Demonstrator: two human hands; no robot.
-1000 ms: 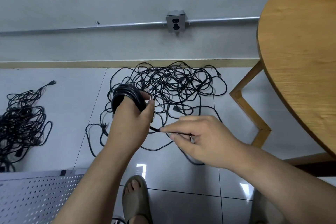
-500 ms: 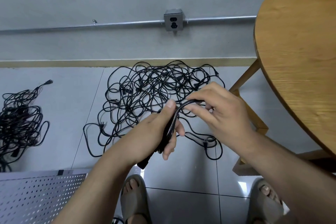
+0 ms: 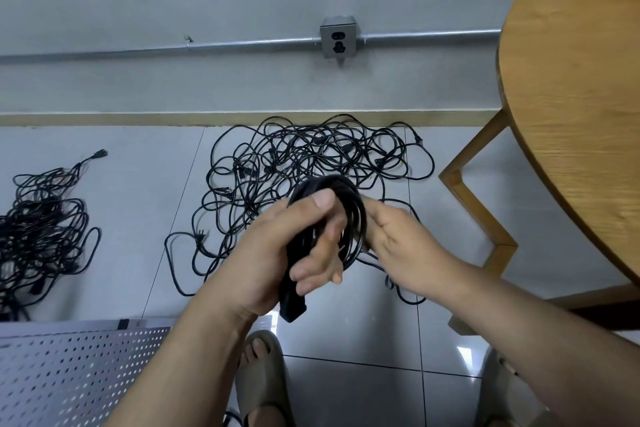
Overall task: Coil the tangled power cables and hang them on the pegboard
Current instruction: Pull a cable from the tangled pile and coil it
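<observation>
My left hand (image 3: 277, 253) grips a coiled black cable (image 3: 349, 215), thumb over the top of the loops and fingers curled round them; a black plug end hangs below the palm. My right hand (image 3: 398, 243) pinches the coil's right side, its fingertips hidden behind the loops. Under both hands a large tangle of black power cables (image 3: 311, 156) lies on the grey tiled floor by the wall. A second tangle (image 3: 38, 218) sits at the far left. The white pegboard (image 3: 69, 374) lies at the bottom left.
A round wooden table (image 3: 581, 114) with angled wooden legs (image 3: 481, 211) fills the right side. A metal outlet box (image 3: 338, 36) on a conduit is fixed to the wall. My sandalled feet (image 3: 263, 378) stand on the tiles below my arms.
The coil has turned from edge-on to show its loops. My right hand moved from the top of the coil to its right side. My left thumb now lies over the top.
</observation>
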